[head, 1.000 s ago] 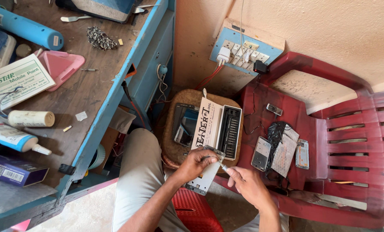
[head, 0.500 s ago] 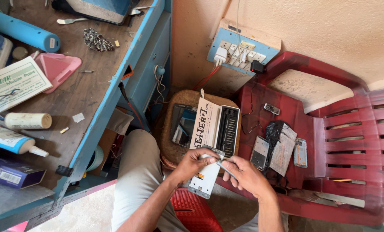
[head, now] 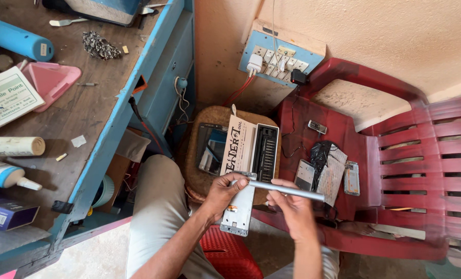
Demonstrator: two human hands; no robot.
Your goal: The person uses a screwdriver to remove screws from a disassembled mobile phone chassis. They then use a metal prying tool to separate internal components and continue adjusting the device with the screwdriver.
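Between blue-edged wooden counter [head: 93, 111] and red plastic chair [head: 395, 155]: left hand [head: 225, 194] grips flat white phone frame [head: 239, 209], right hand [head: 290, 206] grips slim metal screwdriver [head: 287, 190].

Two bare forearms reach up from the bottom edge, meeting near the middle. The left hand [head: 224, 192] is curled, fingers gripping, palm turned inward. The right hand [head: 291, 205] is closed in a pinching grip, knuckles upward.
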